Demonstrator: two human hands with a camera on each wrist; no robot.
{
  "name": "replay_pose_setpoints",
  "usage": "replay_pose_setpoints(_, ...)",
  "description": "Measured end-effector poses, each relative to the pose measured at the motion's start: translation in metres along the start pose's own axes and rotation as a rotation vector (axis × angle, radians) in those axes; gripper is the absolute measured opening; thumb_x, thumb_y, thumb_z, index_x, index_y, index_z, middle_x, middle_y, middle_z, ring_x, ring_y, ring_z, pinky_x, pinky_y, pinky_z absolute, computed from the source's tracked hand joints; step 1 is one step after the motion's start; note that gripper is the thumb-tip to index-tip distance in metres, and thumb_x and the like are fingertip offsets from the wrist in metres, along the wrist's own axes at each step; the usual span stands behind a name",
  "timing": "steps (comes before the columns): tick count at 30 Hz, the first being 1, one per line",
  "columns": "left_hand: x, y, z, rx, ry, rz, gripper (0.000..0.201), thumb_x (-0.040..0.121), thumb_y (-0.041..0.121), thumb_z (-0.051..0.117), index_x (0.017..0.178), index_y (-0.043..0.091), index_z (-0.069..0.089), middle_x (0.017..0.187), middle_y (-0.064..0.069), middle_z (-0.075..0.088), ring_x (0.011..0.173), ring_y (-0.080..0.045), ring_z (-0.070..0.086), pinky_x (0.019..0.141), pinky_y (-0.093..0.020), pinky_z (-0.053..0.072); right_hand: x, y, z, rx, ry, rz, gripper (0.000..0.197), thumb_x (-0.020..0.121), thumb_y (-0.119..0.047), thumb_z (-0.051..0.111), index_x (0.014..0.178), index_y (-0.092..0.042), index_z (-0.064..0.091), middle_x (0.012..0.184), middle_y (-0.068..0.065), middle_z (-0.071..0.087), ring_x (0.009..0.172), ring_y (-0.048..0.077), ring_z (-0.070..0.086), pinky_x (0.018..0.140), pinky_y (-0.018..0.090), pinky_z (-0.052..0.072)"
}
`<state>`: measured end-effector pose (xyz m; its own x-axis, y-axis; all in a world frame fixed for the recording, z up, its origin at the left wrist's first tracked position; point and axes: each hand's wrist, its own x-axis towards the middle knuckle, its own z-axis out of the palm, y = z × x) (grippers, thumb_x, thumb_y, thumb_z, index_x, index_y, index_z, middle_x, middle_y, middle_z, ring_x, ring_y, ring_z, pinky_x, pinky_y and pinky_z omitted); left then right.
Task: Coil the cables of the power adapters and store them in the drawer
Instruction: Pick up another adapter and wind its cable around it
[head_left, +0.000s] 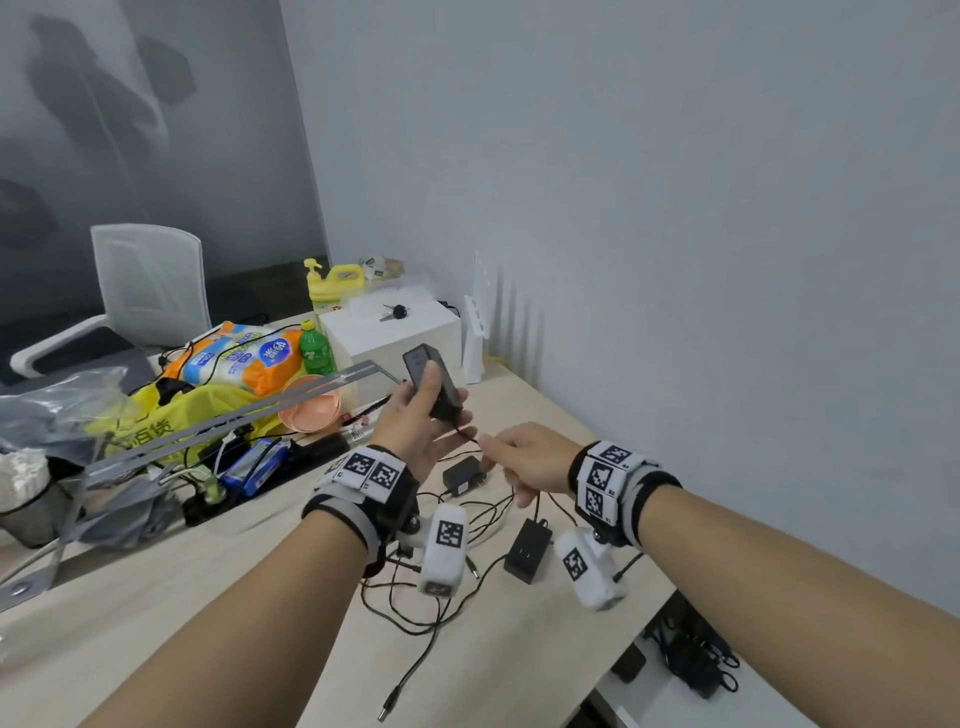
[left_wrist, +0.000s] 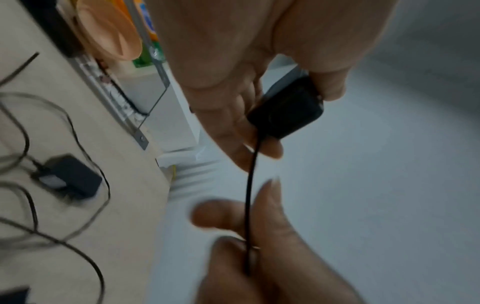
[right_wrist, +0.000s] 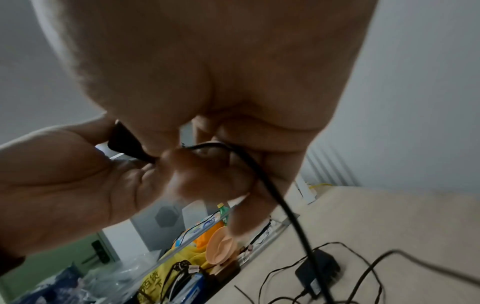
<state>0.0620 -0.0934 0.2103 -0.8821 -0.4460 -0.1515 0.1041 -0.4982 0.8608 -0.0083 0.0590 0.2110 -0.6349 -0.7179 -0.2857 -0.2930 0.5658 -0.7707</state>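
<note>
My left hand (head_left: 423, 423) grips a black power adapter (head_left: 431, 382) raised above the table; the left wrist view shows the adapter (left_wrist: 285, 109) between thumb and fingers. Its thin black cable (left_wrist: 250, 197) runs down into my right hand (head_left: 511, 457), which pinches the cable (right_wrist: 259, 168) just below the adapter. Two more black adapters lie on the table, one (head_left: 461, 478) under my hands and one (head_left: 529, 545) nearer me, amid loose tangled cables (head_left: 415, 613). At the lower right an open white drawer (head_left: 644, 691) holds coiled black adapters (head_left: 696, 660).
Clutter fills the table's left side: a yellow bag (head_left: 156, 421), an orange tissue pack (head_left: 234, 358), a green bottle (head_left: 316, 348), a peach bowl (head_left: 310, 410), metal rails (head_left: 208, 423). A white box (head_left: 395, 332) with keys stands behind. The wall is close on the right.
</note>
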Motion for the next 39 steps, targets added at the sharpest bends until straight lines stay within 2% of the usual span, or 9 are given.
replay_pose_setpoints(7,-0.005,-0.005,-0.037,0.886,0.067,0.246,0.048,0.079,0.030,0.076,0.118,0.030,0.049,0.100,0.009,0.057,0.085,-0.011,0.061,0.069,-0.029,0.056,-0.011,-0.026,-0.055,-0.483,0.178,-0.107,0.036,0.092,-0.045,0.058,0.069,-0.018,0.064,0.058,-0.007,0.052,0.054,0.009,0.048,0.053,0.023,0.036)
replay_pose_setpoints(10,-0.007,-0.010,-0.049,1.114,-0.003,0.225,0.054,0.077,0.035,0.078,0.123,0.037,0.051,0.107,0.010,0.057,0.093,-0.008,0.059,0.083,-0.025,0.049,-0.013,-0.042,-0.072,-0.452,0.248,-0.190,0.036,0.083,-0.043,0.071,0.062,-0.016,0.060,0.057,-0.006,0.050,0.054,0.008,0.047,0.054,0.021,0.037)
replay_pose_setpoints(13,-0.010,-0.011,-0.045,1.187,-0.132,0.276,0.055,0.082,0.033,0.073,0.131,0.033,0.051,0.108,0.013,0.056,0.095,-0.002,0.056,0.081,-0.015,0.042,-0.009,-0.054,-0.075,-0.390,0.297,-0.283,0.033,0.078,-0.041,0.077,0.062,-0.015,0.063,0.055,-0.006,0.052,0.052,0.008,0.048,0.055,0.020,0.039)
replay_pose_setpoints(17,-0.012,-0.012,-0.033,1.318,-0.278,0.272,0.066,0.077,0.042,0.075,0.135,0.035,0.047,0.114,0.011,0.060,0.101,-0.008,0.058,0.094,-0.029,0.048,0.000,-0.060,-0.066,-0.269,0.344,-0.346,0.031,0.076,-0.037,0.080,0.056,-0.022,0.060,0.043,-0.013,0.047,0.042,0.003,0.040,0.047,0.013,0.034)
replay_pose_setpoints(21,-0.019,-0.011,-0.023,1.326,-0.375,0.304,0.068,0.074,0.045,0.076,0.135,0.031,0.048,0.113,0.006,0.062,0.103,-0.012,0.059,0.095,-0.035,0.049,0.006,-0.061,-0.060,-0.250,0.402,-0.381,0.033,0.075,-0.035,0.081,0.054,-0.023,0.058,0.042,-0.019,0.049,0.043,0.002,0.043,0.047,0.011,0.032)
replay_pose_setpoints(26,-0.032,-0.003,-0.012,1.206,-0.363,0.341,0.052,0.078,0.044,0.073,0.123,0.027,0.052,0.102,0.006,0.063,0.092,-0.011,0.062,0.084,-0.032,0.054,0.008,-0.048,-0.062,-0.156,0.486,-0.337,0.029,0.077,-0.039,0.078,0.063,-0.016,0.067,0.050,-0.010,0.049,0.047,0.005,0.042,0.051,0.017,0.037)
replay_pose_setpoints(33,-0.045,0.004,-0.004,1.030,-0.360,0.294,0.045,0.070,0.038,0.065,0.113,0.026,0.058,0.098,0.001,0.066,0.087,-0.015,0.065,0.083,-0.038,0.055,0.003,-0.022,-0.056,-0.057,0.349,-0.137,0.034,0.084,-0.040,0.072,0.059,-0.019,0.062,0.043,-0.015,0.044,0.042,0.003,0.037,0.048,0.016,0.032)
replay_pose_setpoints(37,-0.049,-0.001,0.001,0.829,-0.393,0.213,0.053,0.060,0.035,0.060,0.110,0.017,0.059,0.100,-0.013,0.064,0.084,-0.027,0.064,0.077,-0.038,0.055,0.003,-0.012,-0.040,0.067,0.284,-0.056,0.046,0.081,-0.049,0.071,0.076,-0.004,0.068,0.058,0.003,0.047,0.056,0.020,0.035,0.053,0.028,0.031)
replay_pose_setpoints(39,-0.050,-0.003,0.004,0.794,-0.365,0.220,0.058,0.057,0.041,0.058,0.109,0.015,0.058,0.097,-0.013,0.061,0.083,-0.026,0.061,0.075,-0.036,0.053,0.000,-0.012,-0.035,0.078,0.267,-0.025,0.036,0.086,-0.038,0.069,0.077,-0.002,0.069,0.052,-0.005,0.051,0.054,0.019,0.031,0.051,0.028,0.028)
